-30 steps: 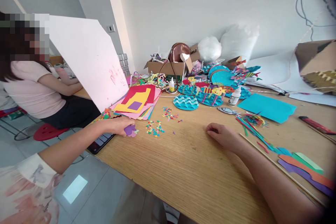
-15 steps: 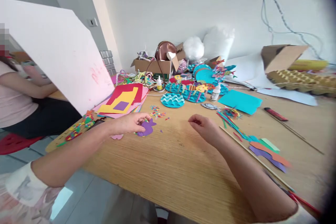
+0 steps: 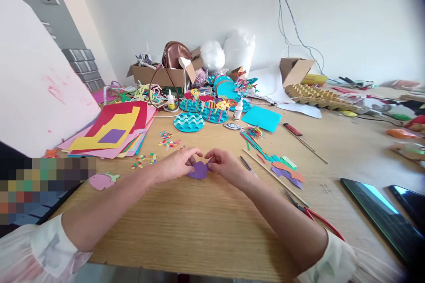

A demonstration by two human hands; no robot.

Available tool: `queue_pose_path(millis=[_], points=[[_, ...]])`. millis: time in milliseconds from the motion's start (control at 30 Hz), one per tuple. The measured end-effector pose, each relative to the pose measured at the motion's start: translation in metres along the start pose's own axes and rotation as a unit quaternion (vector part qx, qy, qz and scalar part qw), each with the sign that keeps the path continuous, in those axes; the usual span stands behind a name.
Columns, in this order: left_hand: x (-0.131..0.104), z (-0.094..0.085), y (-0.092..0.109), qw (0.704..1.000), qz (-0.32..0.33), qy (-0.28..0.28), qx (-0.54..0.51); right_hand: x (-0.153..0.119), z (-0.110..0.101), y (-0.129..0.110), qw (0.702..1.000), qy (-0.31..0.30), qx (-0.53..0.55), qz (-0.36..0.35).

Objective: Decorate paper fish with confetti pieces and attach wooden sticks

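A purple fish-shaped paper cutout [image 3: 199,171] lies low over the wooden table [image 3: 186,225], between my two hands. My left hand [image 3: 179,162] pinches its left edge between thumb and fingers. At the other edge, the fingertips of my right hand [image 3: 226,167] close on it too, covering part of its outline. To the left of my left forearm is a pink fish cutout [image 3: 100,181] with a green tail. Small round paper dots [image 3: 144,160] and tiny coloured scraps [image 3: 169,143] are scattered just beyond my left wrist.
Stacked coloured paper [image 3: 99,141] sits at the left. Wavy turquoise discs [image 3: 189,122], glue bottles [image 3: 237,109] and a cardboard box [image 3: 159,75] stand toward the wall. Right of my hands lie a pen [image 3: 247,164], a wooden stick [image 3: 275,177], red-handled scissors [image 3: 307,212] and a tablet [image 3: 372,212].
My right hand has moved in to the purple fish cutout and taken its right edge. The cutout has turned between my hands. The view has swung to the right.
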State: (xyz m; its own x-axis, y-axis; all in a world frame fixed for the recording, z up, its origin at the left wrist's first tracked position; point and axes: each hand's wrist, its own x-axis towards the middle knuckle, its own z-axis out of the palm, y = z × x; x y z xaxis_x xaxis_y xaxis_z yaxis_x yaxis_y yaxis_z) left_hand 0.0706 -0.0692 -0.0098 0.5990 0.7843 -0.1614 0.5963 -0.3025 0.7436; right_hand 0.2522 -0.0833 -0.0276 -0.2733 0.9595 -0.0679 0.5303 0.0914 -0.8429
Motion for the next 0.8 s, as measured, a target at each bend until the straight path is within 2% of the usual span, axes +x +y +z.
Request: queue_pose_path(millis=[133, 200, 367, 467, 600, 733, 800], points=[[-0.001, -0.001, -0.003, 0.985, 0.035, 0.098, 0.138, 0.001, -0.001, 0.009, 0.996, 0.029, -0.079, 0.005], [-0.005, 0.001, -0.003, 0.969, 0.064, 0.119, 0.208, -0.001, -0.001, 0.011, 0.991, 0.042, -0.128, -0.008], [-0.014, 0.024, -0.005, 0.932, 0.159, 0.105, 0.308, -0.004, 0.000, 0.010, 0.969, 0.049, -0.233, -0.069], [-0.019, 0.038, -0.006, 0.913, 0.208, 0.086, 0.341, -0.004, 0.001, 0.010, 0.965, 0.044, -0.249, -0.072], [-0.021, 0.043, -0.006, 0.900, 0.215, 0.061, 0.375, -0.006, -0.001, 0.010, 0.966, 0.048, -0.243, -0.075], [-0.021, 0.041, -0.007, 0.900, 0.218, 0.070, 0.371, -0.013, -0.003, 0.006, 0.959, 0.093, -0.231, -0.137], [-0.021, 0.042, -0.007, 0.903, 0.221, 0.075, 0.359, -0.016, -0.002, 0.004, 0.956, 0.089, -0.221, -0.169]])
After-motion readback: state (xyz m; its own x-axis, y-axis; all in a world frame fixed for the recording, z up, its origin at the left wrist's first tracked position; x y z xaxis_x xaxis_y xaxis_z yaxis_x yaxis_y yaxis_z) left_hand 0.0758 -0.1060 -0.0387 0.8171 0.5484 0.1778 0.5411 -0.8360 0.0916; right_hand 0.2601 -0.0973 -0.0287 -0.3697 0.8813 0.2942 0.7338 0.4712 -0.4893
